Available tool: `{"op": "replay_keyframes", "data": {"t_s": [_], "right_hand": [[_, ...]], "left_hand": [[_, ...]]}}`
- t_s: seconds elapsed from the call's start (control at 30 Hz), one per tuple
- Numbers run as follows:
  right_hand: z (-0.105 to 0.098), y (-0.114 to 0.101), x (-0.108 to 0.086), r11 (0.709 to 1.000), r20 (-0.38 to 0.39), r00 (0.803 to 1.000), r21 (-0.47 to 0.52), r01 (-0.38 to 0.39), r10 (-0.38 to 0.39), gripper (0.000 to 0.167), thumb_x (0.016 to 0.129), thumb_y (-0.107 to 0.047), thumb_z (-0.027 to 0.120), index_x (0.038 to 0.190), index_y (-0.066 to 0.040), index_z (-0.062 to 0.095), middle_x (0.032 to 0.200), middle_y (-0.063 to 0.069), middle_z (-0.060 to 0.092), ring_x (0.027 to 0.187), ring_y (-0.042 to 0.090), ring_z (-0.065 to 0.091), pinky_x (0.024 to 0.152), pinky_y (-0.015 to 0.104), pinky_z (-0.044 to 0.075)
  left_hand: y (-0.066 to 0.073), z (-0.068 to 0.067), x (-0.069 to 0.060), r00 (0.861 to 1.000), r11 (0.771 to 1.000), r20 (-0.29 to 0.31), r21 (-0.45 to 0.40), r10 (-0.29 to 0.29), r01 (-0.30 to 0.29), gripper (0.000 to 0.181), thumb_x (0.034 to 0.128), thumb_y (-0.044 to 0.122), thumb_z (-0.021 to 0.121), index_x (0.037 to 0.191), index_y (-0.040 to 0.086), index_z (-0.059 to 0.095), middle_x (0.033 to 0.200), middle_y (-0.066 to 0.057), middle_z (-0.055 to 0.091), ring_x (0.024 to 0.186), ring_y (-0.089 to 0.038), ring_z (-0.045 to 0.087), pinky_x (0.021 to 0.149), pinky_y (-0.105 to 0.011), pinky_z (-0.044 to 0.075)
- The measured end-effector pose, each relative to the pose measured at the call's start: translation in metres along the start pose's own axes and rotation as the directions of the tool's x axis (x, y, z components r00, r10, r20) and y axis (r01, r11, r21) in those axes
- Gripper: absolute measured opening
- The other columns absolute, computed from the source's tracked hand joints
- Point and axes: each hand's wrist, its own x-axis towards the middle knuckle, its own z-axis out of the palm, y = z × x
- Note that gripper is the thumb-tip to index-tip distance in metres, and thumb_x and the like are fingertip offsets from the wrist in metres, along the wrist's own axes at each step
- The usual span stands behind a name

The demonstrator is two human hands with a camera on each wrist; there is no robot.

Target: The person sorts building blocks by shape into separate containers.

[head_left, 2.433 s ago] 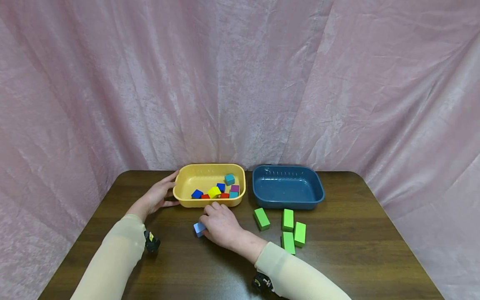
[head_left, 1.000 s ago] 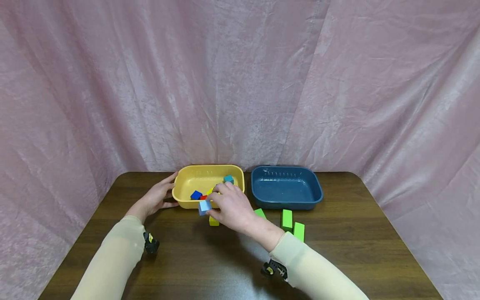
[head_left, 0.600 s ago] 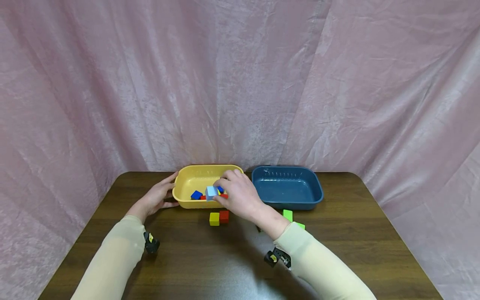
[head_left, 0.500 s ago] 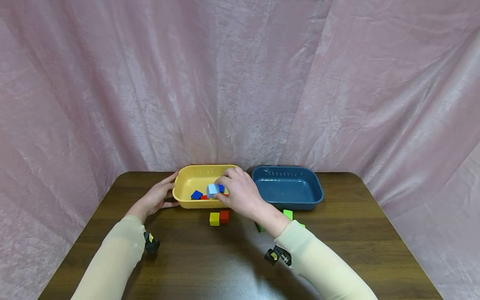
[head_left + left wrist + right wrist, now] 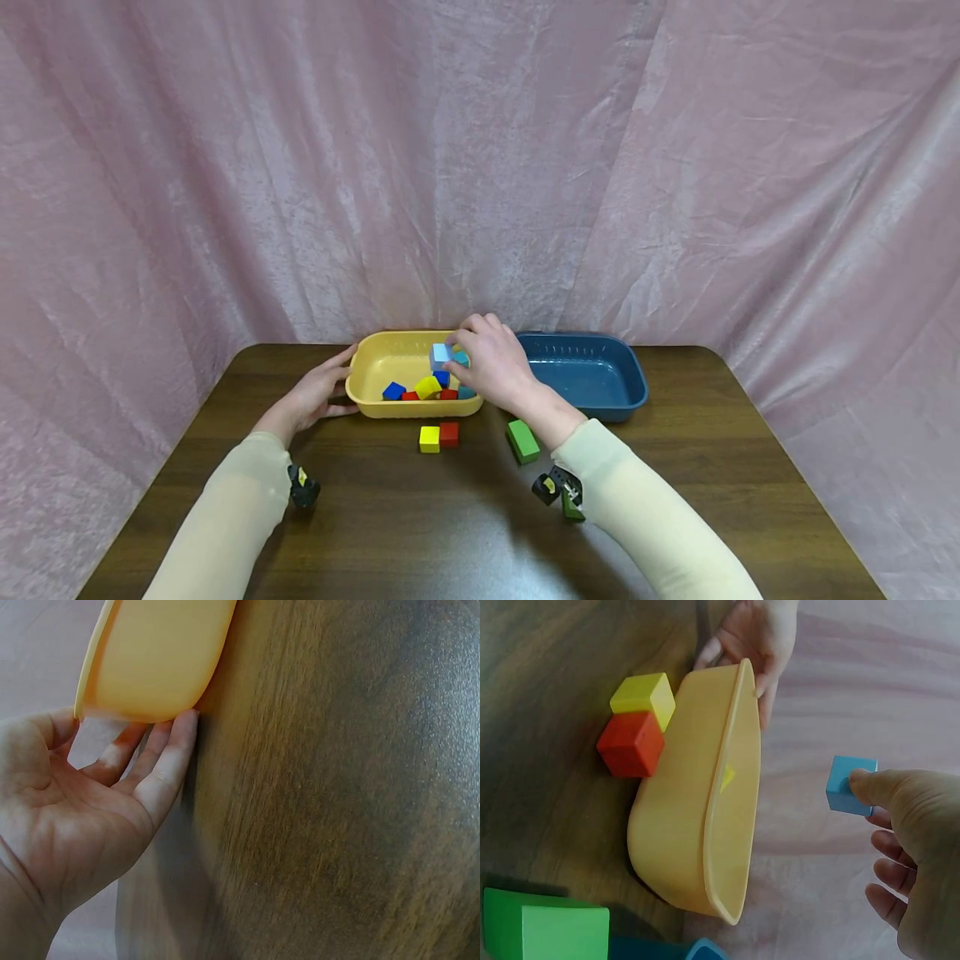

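A light blue cube is pinched between thumb and fingers of my right hand, above the right part of the yellow basket. Inside the basket lie several blocks, among them a yellow one, a dark blue one and a teal one. My left hand touches the basket's left end with fingers extended and spread, the thumb by the rim. In front of the basket, a yellow cube and a red cube stand side by side.
To the right is a dark blue basket, partly behind my right hand. Green blocks lie before it, some hidden under my right forearm. A pink curtain hangs behind the wooden table.
My right hand has lifted the light blue cube off the table and carried it back and to the right, over the basket. The yellow and red cubes in front have come into sight. My left hand stays put.
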Motion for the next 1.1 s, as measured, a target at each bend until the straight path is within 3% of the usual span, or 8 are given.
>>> {"op": "replay_keyframes", "data": {"t_s": [0.3, 0.63, 1.1], "right_hand": [[0.004, 0.008, 0.007, 0.998, 0.025, 0.998, -0.005, -0.056, 0.056, 0.033, 0.09, -0.041, 0.079, 0.114, -0.019, 0.077, 0.117, -0.001, 0.063, 0.104, 0.018, 0.049, 0.086, 0.032, 0.046], [0.011, 0.018, 0.011, 0.994, 0.05, 0.993, 0.002, -0.105, 0.105, 0.035, 0.091, -0.043, 0.078, 0.116, -0.019, 0.076, 0.118, 0.0, 0.062, 0.103, 0.02, 0.049, 0.085, 0.033, 0.046], [0.025, 0.021, 0.02, 0.987, 0.076, 0.984, -0.022, -0.16, 0.161, 0.034, 0.091, -0.042, 0.079, 0.115, -0.019, 0.076, 0.119, -0.001, 0.061, 0.104, 0.019, 0.047, 0.086, 0.034, 0.044]], "left_hand": [[-0.001, -0.001, 0.001, 1.0, 1.0, 0.003, -0.006, -0.002, 0.002, 0.062, 0.1117, 0.024, 0.037, 0.165, 0.038, 0.009, 0.17, -0.014, 0.006, 0.14, -0.043, 0.038, 0.1, -0.059, 0.05], [-0.003, -0.001, 0.002, 1.0, 1.0, -0.007, 0.0, -0.012, 0.012, 0.062, 0.1116, 0.025, 0.038, 0.165, 0.038, 0.011, 0.167, -0.017, 0.018, 0.133, -0.038, 0.047, 0.097, -0.054, 0.053], [-0.001, 0.0, 0.0, 1.0, 1.0, -0.005, 0.006, -0.009, 0.009, 0.062, 0.1117, 0.026, 0.039, 0.165, 0.038, 0.01, 0.169, -0.015, 0.011, 0.136, -0.04, 0.045, 0.098, -0.056, 0.052]]}}
